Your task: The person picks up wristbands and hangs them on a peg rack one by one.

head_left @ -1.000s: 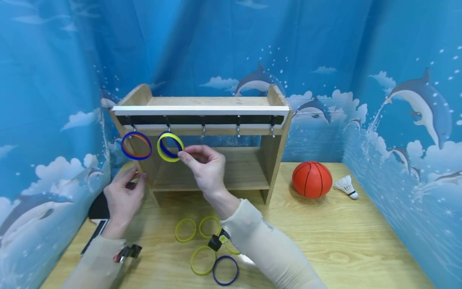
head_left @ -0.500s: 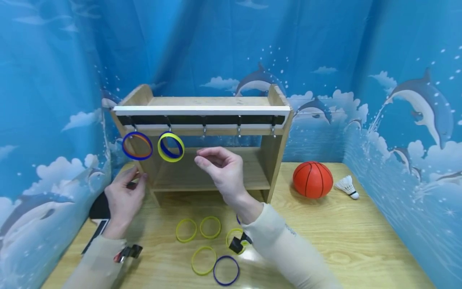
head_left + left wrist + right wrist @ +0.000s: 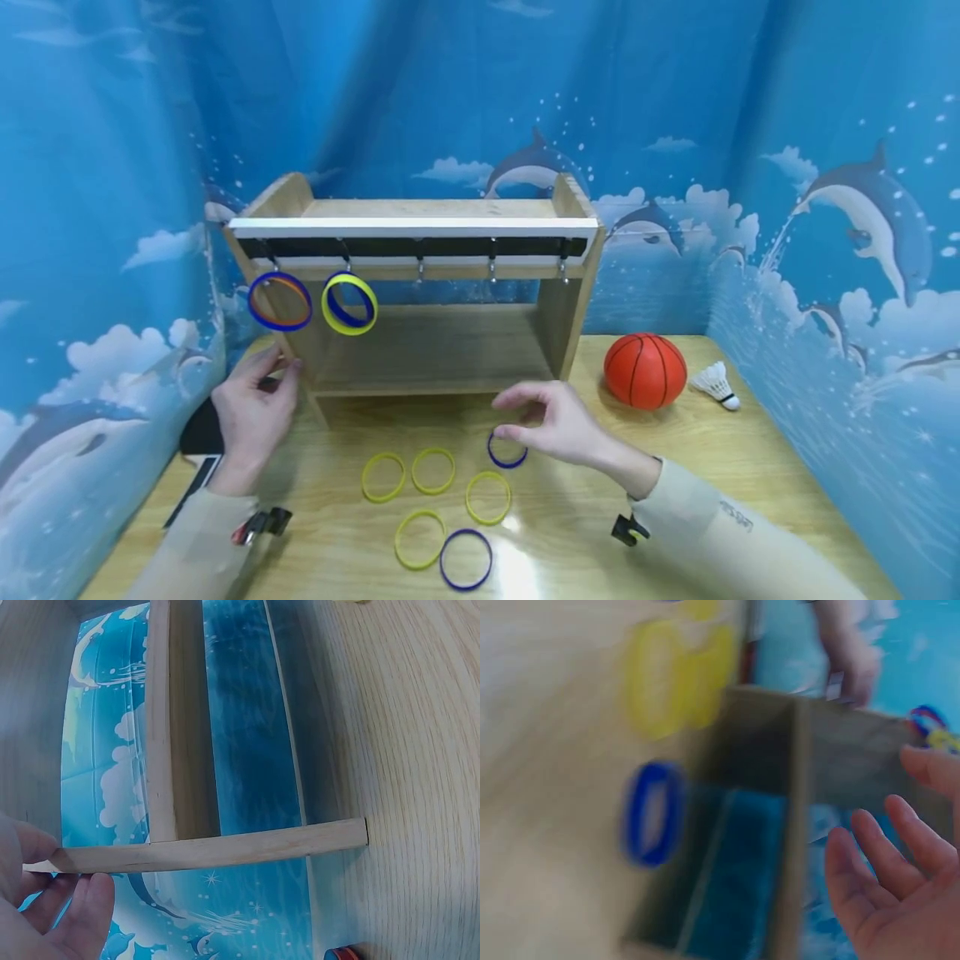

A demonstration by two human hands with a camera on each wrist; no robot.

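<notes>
My left hand [image 3: 255, 408] pinches the left side panel of a wooden shelf [image 3: 435, 348], thumb on one face and fingers on the other, as the left wrist view shows at the panel edge [image 3: 225, 853]. My right hand [image 3: 558, 425], fingers loosely bent and holding nothing, is over the table beside a blue ring [image 3: 508, 466], its fingertips overlapping the ring's top. From the leftmost hook hangs a blue ring [image 3: 251, 310] with an orange ring [image 3: 300, 292] behind it. On the second hook a yellow ring [image 3: 327, 312] hangs in front of a blue one [image 3: 348, 317].
Several yellow rings [image 3: 364, 482] and another blue ring [image 3: 467, 588] lie on the table in front of the shelf. At right sit a red ball [image 3: 646, 372] and a shuttlecock [image 3: 715, 382]. A black paddle-like thing [image 3: 202, 432] is partly hidden behind my left hand.
My right hand has let go of the yellow ring, which stays on the second hook. It has moved down and right to the table. The left hand has stayed in place.
</notes>
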